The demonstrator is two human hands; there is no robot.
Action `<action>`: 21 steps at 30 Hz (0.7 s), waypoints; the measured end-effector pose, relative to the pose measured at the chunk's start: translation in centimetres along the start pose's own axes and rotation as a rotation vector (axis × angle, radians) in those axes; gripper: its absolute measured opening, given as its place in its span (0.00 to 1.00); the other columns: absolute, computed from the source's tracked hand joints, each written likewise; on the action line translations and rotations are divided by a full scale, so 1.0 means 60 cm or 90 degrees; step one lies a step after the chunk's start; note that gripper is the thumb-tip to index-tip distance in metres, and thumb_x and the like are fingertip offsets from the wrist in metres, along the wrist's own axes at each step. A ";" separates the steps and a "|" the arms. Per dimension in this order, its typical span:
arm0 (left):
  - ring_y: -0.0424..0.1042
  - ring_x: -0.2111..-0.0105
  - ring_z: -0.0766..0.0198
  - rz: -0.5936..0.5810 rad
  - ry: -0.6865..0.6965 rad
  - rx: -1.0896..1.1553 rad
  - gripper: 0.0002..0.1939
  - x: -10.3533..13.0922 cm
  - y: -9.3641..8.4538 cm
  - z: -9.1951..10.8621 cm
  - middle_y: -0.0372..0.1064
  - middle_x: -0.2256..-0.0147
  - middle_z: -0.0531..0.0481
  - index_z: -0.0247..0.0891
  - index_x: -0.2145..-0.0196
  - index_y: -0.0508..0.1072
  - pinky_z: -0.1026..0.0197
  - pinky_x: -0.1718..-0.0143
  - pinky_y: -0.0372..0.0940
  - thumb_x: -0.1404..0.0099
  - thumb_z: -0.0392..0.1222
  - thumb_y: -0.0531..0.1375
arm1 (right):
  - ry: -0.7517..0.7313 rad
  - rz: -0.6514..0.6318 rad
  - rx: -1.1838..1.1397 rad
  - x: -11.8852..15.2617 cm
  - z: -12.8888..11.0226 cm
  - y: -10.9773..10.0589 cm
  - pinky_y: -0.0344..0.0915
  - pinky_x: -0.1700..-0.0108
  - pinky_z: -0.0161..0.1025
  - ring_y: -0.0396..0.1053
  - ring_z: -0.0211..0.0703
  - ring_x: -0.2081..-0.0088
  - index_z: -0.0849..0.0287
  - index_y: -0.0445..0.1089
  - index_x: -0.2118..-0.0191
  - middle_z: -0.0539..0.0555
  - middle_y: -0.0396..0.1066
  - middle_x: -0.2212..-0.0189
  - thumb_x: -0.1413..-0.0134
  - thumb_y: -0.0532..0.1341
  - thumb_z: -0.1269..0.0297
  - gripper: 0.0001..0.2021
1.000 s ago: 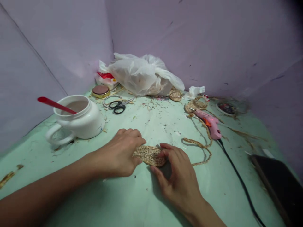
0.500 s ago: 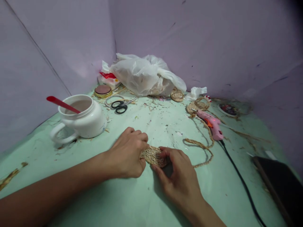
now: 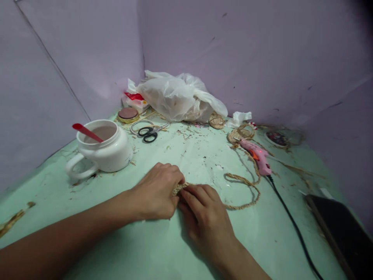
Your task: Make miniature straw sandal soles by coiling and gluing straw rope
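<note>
Between my two hands is a small woven piece of braided straw cord [image 3: 178,189], mostly covered by my fingers. My left hand [image 3: 160,190] is closed around its left end, the knuckles turned up. The right hand [image 3: 205,214] is closed over the right part, thumb below and fingers on top. A loose braided cord [image 3: 243,207] runs out from beside my right hand and loops back across the table towards a pink glue gun [image 3: 256,155], whose small red light is lit.
At left stands a white mug [image 3: 109,151] with a red stick in it. Black-handled scissors [image 3: 150,134], a plastic bag [image 3: 177,97] and a woven disc [image 3: 216,120] lie at the back. A black cable [image 3: 294,221] and a dark phone-like slab [image 3: 335,225] are at right.
My right hand has moved left and closed further over the woven piece, so less of it shows. My left hand keeps its hold. The view has shifted slightly.
</note>
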State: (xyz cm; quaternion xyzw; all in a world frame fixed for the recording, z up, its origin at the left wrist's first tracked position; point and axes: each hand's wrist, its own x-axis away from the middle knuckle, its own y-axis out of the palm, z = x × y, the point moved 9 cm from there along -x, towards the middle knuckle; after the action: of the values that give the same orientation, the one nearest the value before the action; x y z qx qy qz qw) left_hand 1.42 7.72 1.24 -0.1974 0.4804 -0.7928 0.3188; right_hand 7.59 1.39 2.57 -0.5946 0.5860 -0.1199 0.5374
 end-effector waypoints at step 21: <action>0.60 0.70 0.62 0.141 0.037 0.112 0.04 0.005 -0.004 0.002 0.64 0.74 0.48 0.36 0.80 0.65 0.53 0.66 0.58 0.55 0.29 0.54 | -0.057 0.007 0.152 0.018 0.000 0.044 0.72 0.59 0.45 0.72 0.50 0.62 0.64 0.71 0.58 0.61 0.75 0.64 0.49 0.53 0.76 0.14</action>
State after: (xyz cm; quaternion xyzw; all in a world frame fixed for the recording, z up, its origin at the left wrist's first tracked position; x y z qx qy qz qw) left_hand 1.20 7.50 1.54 -0.0914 0.4367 -0.7972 0.4068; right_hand 6.43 1.21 -0.01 -0.5279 0.5459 -0.1594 0.6307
